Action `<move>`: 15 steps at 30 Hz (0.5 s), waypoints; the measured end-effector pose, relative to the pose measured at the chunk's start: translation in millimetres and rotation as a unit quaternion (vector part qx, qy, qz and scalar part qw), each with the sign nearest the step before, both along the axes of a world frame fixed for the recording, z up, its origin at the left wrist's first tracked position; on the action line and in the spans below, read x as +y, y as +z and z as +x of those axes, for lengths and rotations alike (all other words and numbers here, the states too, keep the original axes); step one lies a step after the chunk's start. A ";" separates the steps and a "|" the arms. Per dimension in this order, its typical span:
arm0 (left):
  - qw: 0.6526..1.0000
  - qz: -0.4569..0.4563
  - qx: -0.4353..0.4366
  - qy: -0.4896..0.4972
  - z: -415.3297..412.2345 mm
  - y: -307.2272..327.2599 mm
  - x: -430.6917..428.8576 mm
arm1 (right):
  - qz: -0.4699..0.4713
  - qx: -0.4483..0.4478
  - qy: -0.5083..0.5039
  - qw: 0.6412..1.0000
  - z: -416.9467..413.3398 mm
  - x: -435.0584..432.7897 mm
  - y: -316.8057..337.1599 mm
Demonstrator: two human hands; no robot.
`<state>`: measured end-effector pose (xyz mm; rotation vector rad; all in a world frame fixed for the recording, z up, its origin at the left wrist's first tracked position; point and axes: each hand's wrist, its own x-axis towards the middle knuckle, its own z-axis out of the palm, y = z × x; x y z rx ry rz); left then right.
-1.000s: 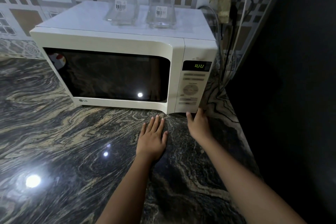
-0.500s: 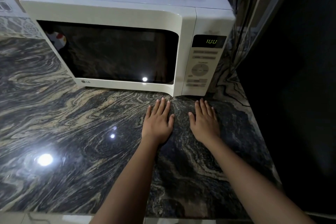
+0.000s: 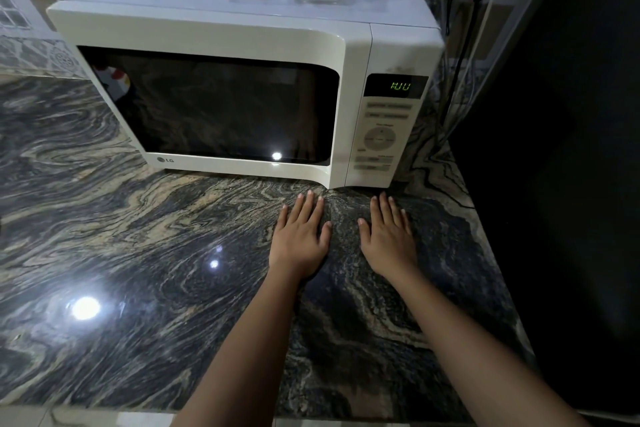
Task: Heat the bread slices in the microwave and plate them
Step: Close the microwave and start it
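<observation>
Left hand [image 3: 300, 240] & right hand [image 3: 388, 236] flat on counter [image 3: 114, 253], centre-right of frame — fingers together, holding nothing — microwave [image 3: 242, 80] door closed.

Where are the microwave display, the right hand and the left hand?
microwave display [image 3: 398, 86], head view, on the green digits.
right hand [image 3: 388, 239], head view, back of the hand, flat on the counter.
left hand [image 3: 299, 239], head view, back of the hand, flat on the counter.

The dark marbled desk [image 3: 138, 253] carries a white microwave [image 3: 214, 45], door closed; both hands lie flat before it.
</observation>
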<state>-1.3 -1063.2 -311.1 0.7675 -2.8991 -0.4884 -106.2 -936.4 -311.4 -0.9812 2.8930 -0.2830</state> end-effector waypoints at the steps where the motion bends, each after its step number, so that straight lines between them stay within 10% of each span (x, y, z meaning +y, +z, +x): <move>1: 1.000 0.000 0.000 -0.001 -0.1 0.0 -0.1 | 0.003 -0.001 0.000 1.000 0.3 0.2 0.4; 15: 1.000 0.001 0.010 0.001 0.1 -1.3 -0.3 | -0.004 0.020 0.001 1.000 5.3 4.4 -3.1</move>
